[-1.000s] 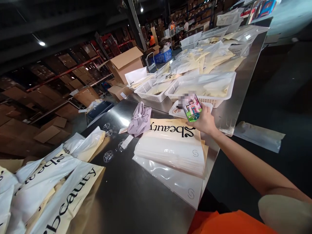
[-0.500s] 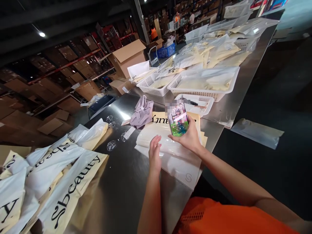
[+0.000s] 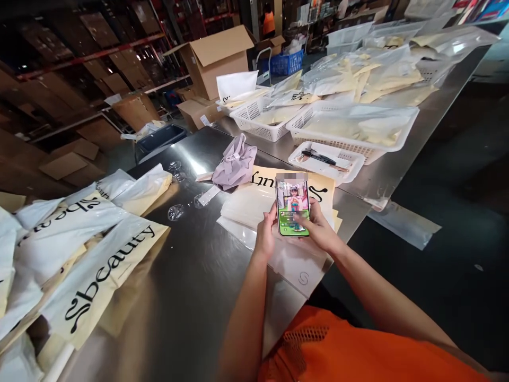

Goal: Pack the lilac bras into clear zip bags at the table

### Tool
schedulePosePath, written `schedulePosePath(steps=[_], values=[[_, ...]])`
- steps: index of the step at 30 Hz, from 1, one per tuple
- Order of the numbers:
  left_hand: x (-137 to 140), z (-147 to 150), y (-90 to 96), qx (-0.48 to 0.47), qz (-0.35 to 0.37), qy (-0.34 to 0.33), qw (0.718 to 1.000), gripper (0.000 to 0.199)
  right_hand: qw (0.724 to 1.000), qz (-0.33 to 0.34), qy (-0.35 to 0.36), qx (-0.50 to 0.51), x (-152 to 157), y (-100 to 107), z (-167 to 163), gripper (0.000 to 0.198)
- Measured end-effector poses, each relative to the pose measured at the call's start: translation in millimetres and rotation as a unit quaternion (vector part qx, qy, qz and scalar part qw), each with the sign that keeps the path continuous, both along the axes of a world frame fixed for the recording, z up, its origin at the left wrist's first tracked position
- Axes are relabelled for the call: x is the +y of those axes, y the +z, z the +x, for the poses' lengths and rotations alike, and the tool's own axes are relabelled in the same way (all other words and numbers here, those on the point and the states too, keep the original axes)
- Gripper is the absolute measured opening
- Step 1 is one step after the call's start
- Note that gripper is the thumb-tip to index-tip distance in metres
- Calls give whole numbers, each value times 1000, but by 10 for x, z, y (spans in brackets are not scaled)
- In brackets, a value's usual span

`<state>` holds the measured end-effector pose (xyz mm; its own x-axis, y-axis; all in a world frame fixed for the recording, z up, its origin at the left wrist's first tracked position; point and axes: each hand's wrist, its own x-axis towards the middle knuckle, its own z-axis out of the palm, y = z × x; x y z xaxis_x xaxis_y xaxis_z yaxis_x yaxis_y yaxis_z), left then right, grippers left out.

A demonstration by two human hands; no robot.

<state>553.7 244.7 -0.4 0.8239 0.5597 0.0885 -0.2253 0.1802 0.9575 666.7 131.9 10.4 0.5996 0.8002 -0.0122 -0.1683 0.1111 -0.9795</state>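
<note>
A smartphone (image 3: 293,204) with a lit picture on its screen is held upright between my two hands. My left hand (image 3: 266,233) grips its left edge. On the other side my right hand (image 3: 322,228) holds the right edge, its thumb lying over the lower part of the screen. Beneath them lies a stack of plastic mailing bags (image 3: 246,209) with black lettering, on the metal table. A crumpled mauve cloth item (image 3: 234,164) with a tag rests just beyond the stack's left corner.
Filled "Sbeauty" bags (image 3: 107,265) are heaped at the left. A small white tray (image 3: 338,164) holds a black tool. White baskets (image 3: 350,138) of bags stand behind it. Clear round plastic pieces (image 3: 175,212) lie on the table (image 3: 191,286). An open cardboard box (image 3: 218,63) stands beyond.
My left hand has moved from beside the phone onto its left edge. The phone has turned more upright, and my right thumb has come over the screen. The view has shifted.
</note>
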Motion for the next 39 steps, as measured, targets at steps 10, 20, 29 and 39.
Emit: schedulePosePath(steps=[10, 20, 29, 39], values=[[6, 21, 55, -5, -18, 62, 998, 43, 998, -70, -8, 2, 6, 103, 55, 59], [38, 36, 12, -6, -23, 110, 994, 37, 992, -106, -13, -65, 5, 96, 14, 59], [38, -19, 53, 28, 54, 82, 995, 45, 989, -114, -10, -95, -8, 64, 39, 61], [23, -47, 109, 64, 105, 88, 989, 47, 992, -89, -16, -84, -26, 75, 31, 54]])
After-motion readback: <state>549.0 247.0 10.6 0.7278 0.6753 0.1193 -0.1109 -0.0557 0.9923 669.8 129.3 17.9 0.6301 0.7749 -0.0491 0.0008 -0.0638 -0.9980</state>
